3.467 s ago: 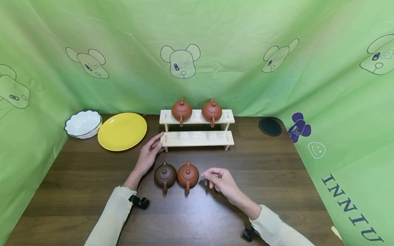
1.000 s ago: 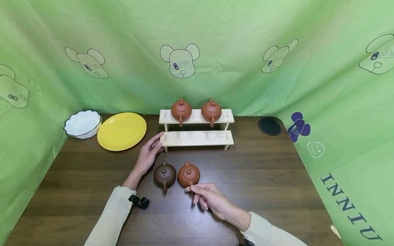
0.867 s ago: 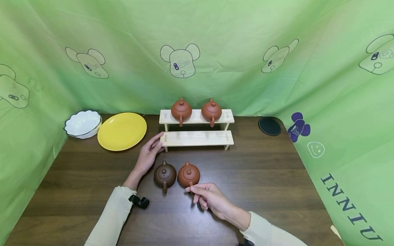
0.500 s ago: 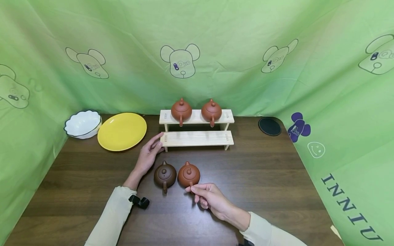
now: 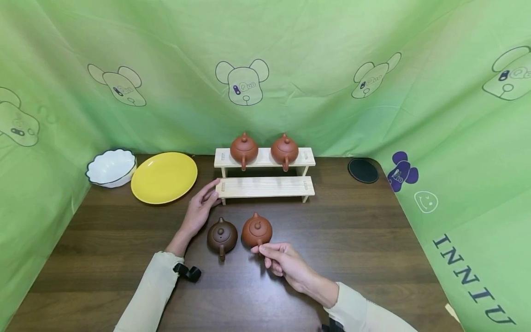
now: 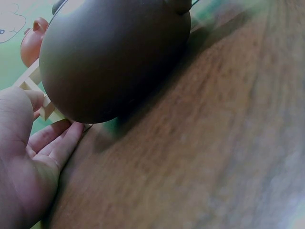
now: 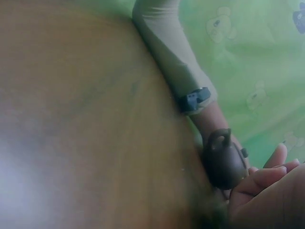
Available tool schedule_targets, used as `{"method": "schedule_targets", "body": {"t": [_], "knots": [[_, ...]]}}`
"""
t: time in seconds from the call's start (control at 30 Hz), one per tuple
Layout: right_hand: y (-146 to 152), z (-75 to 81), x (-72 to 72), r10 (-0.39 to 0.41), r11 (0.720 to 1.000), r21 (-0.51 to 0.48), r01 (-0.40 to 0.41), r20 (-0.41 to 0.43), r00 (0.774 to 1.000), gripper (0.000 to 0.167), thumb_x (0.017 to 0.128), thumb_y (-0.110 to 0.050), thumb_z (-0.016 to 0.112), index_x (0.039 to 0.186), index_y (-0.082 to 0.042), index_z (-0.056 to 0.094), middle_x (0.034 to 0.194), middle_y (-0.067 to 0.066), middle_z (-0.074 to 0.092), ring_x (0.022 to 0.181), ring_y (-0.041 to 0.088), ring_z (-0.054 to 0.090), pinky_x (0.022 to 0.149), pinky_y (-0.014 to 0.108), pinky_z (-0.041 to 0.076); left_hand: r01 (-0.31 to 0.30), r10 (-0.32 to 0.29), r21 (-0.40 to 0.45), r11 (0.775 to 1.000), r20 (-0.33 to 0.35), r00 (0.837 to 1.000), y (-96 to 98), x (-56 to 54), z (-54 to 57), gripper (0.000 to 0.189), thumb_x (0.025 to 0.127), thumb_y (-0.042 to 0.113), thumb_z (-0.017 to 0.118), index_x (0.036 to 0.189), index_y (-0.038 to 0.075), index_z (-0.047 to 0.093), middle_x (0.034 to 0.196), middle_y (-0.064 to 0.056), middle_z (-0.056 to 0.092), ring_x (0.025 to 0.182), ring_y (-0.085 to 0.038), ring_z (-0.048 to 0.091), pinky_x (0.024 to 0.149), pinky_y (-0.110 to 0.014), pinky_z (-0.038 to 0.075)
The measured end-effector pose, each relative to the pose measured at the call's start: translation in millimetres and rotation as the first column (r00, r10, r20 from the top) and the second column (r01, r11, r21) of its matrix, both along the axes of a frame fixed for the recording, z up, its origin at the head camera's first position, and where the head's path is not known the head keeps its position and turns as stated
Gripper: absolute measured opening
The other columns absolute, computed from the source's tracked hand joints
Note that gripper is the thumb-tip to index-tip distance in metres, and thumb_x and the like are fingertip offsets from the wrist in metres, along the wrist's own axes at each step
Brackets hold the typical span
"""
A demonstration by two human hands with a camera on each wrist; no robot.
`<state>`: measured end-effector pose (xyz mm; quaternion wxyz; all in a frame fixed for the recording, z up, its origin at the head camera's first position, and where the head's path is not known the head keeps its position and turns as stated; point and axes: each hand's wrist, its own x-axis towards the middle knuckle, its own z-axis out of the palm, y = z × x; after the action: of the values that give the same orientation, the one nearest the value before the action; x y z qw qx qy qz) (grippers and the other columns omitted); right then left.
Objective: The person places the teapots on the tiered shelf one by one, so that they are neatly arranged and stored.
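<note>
My right hand (image 5: 288,267) pinches the handle of a reddish-brown clay teapot (image 5: 256,229) in the head view. Whether its base touches the table cannot be made out. Just left of it, a dark brown teapot (image 5: 222,235) stands on the table, also large in the left wrist view. My left hand (image 5: 199,212) holds the left end of a two-tier wooden stand (image 5: 265,186) at its lower shelf, thumb and fingers about the end. Two reddish teapots, one left (image 5: 244,147) and one right (image 5: 284,148), sit on the upper shelf. The lower shelf is bare.
A yellow plate (image 5: 164,178) and a white scalloped bowl (image 5: 111,167) stand at the back left. At the back right lies a black round coaster (image 5: 363,170). Green printed cloth (image 5: 307,92) hangs around the back and sides of the wooden table (image 5: 356,240).
My right hand came from beside the reddish teapot to its handle and pinched it. That teapot has since shifted slightly forward and right, away from the dark one. My left hand stays put.
</note>
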<state>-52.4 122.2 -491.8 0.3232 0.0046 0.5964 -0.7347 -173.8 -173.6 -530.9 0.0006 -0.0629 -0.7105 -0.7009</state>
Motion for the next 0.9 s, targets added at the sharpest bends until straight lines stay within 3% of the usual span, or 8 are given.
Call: {"method": "schedule_targets", "body": {"t": [0.2,0.43,0.67,0.9], "knots": [[0.2,7.9,-7.3,-0.020,1.000,0.009,0.020,-0.035,0.999,0.034,0.111,-0.020,0.067,0.131,0.006,0.077,0.068,-0.009,0.061,0.050,-0.001,0.038,0.047,0.013,0.029,-0.003,0.003,-0.003,1.000,-0.005,1.000,-0.7,0.5,-0.7,0.048,0.118,0.010,0.054,0.166,0.004,0.051,0.170,-0.020,0.048,0.128,0.003,0.064,0.109,-0.024,0.061],[-4.9,15.8,-20.7,-0.053,0.998,0.038,0.058,-0.115,0.992,0.036,0.111,-0.020,0.068,0.129,0.009,0.076,0.066,-0.009,0.060,0.050,0.000,0.038,0.046,0.015,0.027,-0.001,0.001,-0.020,1.000,-0.026,1.000,-1.6,-0.1,-1.4,0.048,0.119,0.011,0.053,0.166,0.002,0.049,0.170,-0.022,0.047,0.131,0.001,0.063,0.109,-0.021,0.060],[-13.6,23.0,-35.4,-0.096,0.995,-0.003,0.096,-0.148,0.984,0.027,0.110,-0.018,0.068,0.120,0.003,0.083,0.064,-0.008,0.059,0.048,0.000,0.036,0.045,0.017,0.022,-0.010,0.009,-0.017,1.000,-0.016,1.000,-1.3,0.6,-0.3,0.047,0.119,0.010,0.053,0.165,0.002,0.051,0.171,-0.019,0.048,0.131,0.001,0.063,0.108,-0.022,0.061],[-25.7,28.8,-50.3,-0.143,0.989,-0.053,0.137,-0.152,0.978,0.024,0.111,-0.017,0.067,0.118,0.000,0.084,0.062,-0.007,0.059,0.046,0.000,0.034,0.045,0.018,0.018,-0.010,0.010,-0.027,1.000,-0.013,1.000,-1.4,-0.7,-0.8,0.047,0.118,0.010,0.054,0.165,0.004,0.052,0.171,-0.016,0.048,0.138,-0.010,0.062,0.109,-0.024,0.061]]}}
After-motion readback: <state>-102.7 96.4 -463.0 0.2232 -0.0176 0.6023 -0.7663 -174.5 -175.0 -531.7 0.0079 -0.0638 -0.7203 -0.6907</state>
